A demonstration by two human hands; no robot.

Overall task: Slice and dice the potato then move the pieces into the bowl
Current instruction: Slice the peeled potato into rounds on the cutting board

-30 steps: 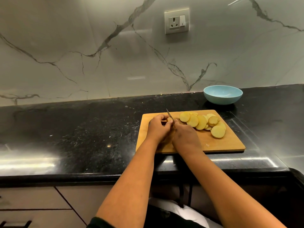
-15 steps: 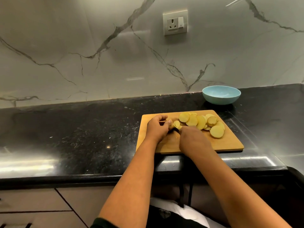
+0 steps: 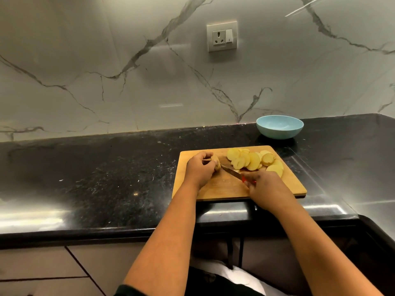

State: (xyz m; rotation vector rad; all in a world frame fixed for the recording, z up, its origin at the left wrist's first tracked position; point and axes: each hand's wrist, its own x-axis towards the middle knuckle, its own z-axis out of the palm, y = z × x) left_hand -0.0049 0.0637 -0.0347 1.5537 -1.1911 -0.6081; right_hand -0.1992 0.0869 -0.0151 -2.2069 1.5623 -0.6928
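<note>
Here the left hand (image 3: 199,169) fingers curl round the potato end (image 3: 216,163), seemingly touching the right-held knife (image 3: 232,172).

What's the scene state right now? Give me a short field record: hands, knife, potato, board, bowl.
left hand: grips the potato end piece on the board
right hand: grips the knife by its red handle
knife: blade lies low, tip beside the end piece
potato slices: round, overlapping pile at far right of the board, none diced
cutting board: wooden, on the black countertop
bowl: light blue, nothing visible inside, beyond the board's far right corner, apart from it
</note>
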